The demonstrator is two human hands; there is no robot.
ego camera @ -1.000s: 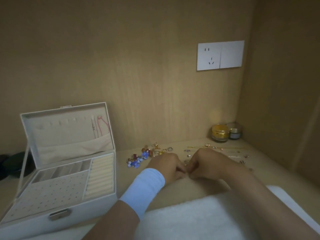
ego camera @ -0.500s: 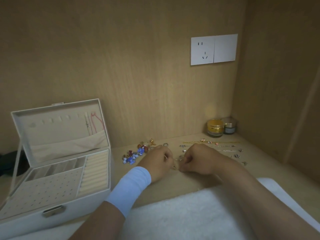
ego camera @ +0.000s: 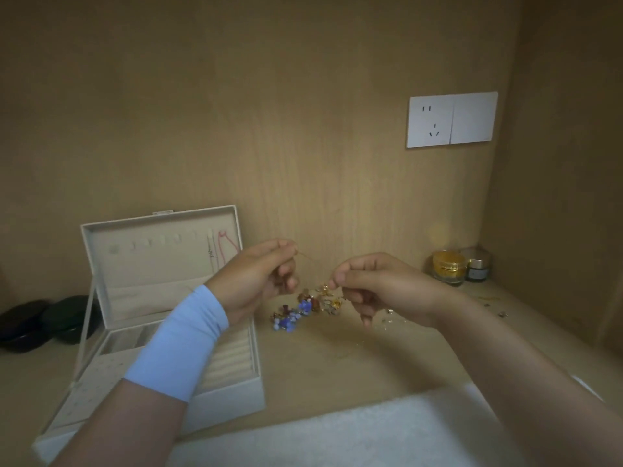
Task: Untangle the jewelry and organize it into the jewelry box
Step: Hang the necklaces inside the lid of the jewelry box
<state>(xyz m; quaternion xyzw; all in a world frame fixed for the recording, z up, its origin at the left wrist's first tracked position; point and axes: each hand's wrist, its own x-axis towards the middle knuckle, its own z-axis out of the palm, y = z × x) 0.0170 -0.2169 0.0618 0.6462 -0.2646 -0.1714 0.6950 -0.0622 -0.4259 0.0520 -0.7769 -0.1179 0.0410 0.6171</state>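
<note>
Currently the untangling step is in hand: the left hand (ego camera: 256,281) and the right hand (ego camera: 381,288) each pinch a thin gold chain (ego camera: 308,258), held raised above the bench (ego camera: 387,365) over the tangled jewelry pile (ego camera: 303,308). The next move probably calls for drawing the chain free gently (fine links snag), then carrying it to the jewelry box (ego camera: 232,394), which stands open at the left. Count: one box, one pile, two jars (ego camera: 448,269).
</note>
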